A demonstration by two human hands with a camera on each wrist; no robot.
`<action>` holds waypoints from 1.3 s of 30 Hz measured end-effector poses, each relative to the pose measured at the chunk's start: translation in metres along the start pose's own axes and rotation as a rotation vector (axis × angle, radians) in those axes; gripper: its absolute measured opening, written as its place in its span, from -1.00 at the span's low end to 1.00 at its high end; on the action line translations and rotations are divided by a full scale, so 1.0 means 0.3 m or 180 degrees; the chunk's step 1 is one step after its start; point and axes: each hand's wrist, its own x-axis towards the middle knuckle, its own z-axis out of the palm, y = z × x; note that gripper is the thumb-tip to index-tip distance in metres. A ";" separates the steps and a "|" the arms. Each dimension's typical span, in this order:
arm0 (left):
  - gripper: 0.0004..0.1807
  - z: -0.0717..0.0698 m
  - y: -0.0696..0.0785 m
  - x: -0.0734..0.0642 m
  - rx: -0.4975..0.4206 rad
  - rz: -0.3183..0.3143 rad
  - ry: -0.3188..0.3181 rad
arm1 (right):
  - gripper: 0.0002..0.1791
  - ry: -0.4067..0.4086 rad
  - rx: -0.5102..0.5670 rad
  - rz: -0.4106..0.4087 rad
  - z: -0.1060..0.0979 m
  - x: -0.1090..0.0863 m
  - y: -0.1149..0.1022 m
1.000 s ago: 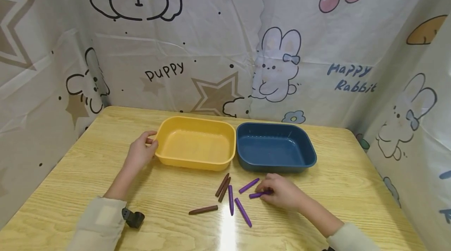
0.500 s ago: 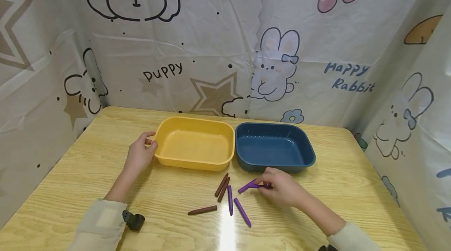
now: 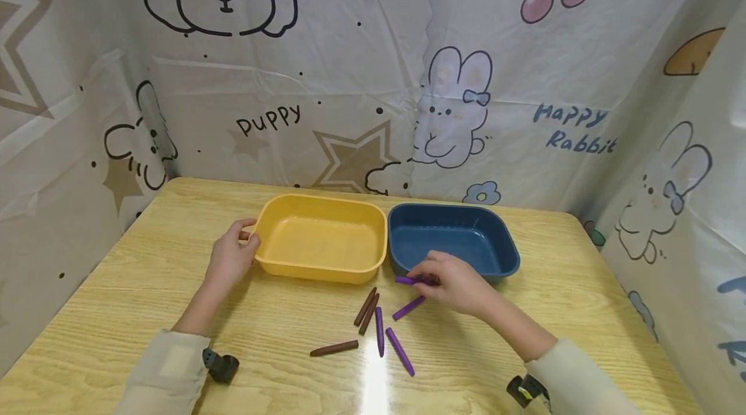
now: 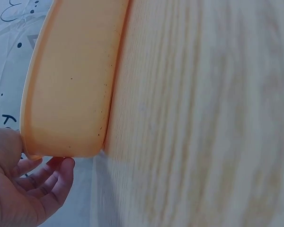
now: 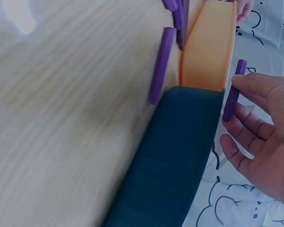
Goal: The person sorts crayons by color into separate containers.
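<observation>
My right hand (image 3: 457, 282) pinches a purple crayon (image 5: 235, 92) between thumb and fingers, at the near rim of the blue bin (image 3: 513, 259). In the right wrist view the crayon stands just above that rim. My left hand (image 3: 232, 256) grips the left end of the yellow bin (image 3: 320, 272), its fingers against the outer wall in the left wrist view. On the table in front of the bins lie three purple crayons, one of them a slanted purple crayon (image 3: 408, 308) just below my right hand. Three brown crayons, including a brown crayon (image 3: 334, 348) lying crosswise, are left of them.
Both bins stand side by side on the wood-grain table (image 3: 280, 363), their insides showing no crayons. A printed cloth (image 3: 350, 78) hangs behind the table and along its sides. A small black camera (image 3: 221, 365) sits at the left wrist.
My right hand has lifted the purple crayon off the table and carried it away from me to the blue bin's near rim. My left hand stays at the yellow bin.
</observation>
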 end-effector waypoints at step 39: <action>-0.49 0.002 -0.001 0.001 0.0057 0.0003 0.0041 | -0.81 -0.0241 -0.0148 0.0083 0.083 0.357 -0.134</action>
